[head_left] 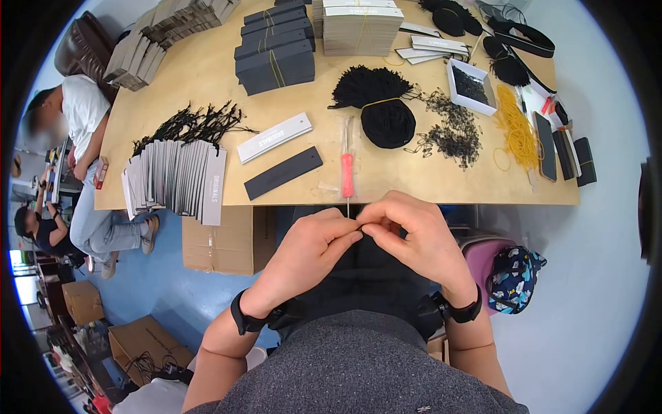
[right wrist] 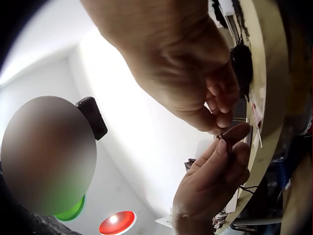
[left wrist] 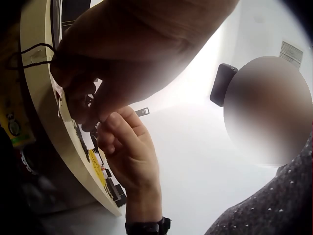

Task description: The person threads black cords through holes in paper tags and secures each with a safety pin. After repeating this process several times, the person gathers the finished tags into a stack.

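Close together in front of the table edge, my left hand [head_left: 303, 248] and right hand [head_left: 414, 231] meet at their fingertips. A thin black cord [right wrist: 219, 137] is pinched between thumb and finger of both hands; a loop of cord [left wrist: 36, 47] hangs out past the left hand in the left wrist view. Much of the cord is hidden by the fingers. Just beyond the fingertips lies a red-handled tool [head_left: 347, 176] with a thin metal shaft reaching over the edge. Left of it are a white printed tag [head_left: 274, 138] and a black tag [head_left: 283, 174].
Fanned white tags with black cords [head_left: 176, 179] lie at the left. A black cord bundle [head_left: 387, 124], loose black pins [head_left: 452, 131], a white box [head_left: 472, 86] and yellow rubber bands [head_left: 516, 127] spread rightward. Stacked black tags [head_left: 276, 69] stand behind. A person [head_left: 86, 124] sits at far left.
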A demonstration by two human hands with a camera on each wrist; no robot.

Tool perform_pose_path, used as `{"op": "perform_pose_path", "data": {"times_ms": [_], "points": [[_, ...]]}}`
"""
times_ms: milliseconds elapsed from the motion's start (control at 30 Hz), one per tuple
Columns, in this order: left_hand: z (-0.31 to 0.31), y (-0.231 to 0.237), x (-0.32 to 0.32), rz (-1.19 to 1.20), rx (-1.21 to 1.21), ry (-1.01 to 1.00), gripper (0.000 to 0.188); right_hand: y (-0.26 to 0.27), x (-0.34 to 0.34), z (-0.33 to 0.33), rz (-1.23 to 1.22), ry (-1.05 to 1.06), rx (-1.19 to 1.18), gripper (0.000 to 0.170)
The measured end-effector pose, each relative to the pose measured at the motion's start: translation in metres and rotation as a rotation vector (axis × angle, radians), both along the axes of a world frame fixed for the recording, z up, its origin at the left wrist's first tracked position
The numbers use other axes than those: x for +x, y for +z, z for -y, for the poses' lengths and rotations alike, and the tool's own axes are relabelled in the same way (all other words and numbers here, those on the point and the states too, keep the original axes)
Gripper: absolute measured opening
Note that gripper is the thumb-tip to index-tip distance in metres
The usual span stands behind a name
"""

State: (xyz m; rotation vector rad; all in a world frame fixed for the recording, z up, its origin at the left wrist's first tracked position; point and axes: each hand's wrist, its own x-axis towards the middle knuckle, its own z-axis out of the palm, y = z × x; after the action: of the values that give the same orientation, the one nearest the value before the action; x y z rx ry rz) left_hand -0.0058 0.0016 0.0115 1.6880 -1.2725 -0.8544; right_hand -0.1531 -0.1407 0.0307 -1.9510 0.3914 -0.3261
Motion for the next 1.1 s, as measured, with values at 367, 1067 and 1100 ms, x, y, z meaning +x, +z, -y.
{"op": "perform_pose_path", "data": {"times_ms": [367, 1067, 1100], "points": [[0.011, -0.012, -0.005, -0.157, -0.121, 0.201, 0.012, -0.007, -0.004, 0.014, 0.015, -0.113, 0.072, 0.008], [0.017, -0.012, 0.010, -0.714, -0.076, 0.290, 0.009, -0.020, 0.007, 0.029, 0.027, -0.255, 0.154, 0.008], [0.018, -0.012, 0.010, -0.712, -0.071, 0.288, 0.009, -0.018, 0.008, 0.024, 0.037, -0.230, 0.465, 0.008]]}}
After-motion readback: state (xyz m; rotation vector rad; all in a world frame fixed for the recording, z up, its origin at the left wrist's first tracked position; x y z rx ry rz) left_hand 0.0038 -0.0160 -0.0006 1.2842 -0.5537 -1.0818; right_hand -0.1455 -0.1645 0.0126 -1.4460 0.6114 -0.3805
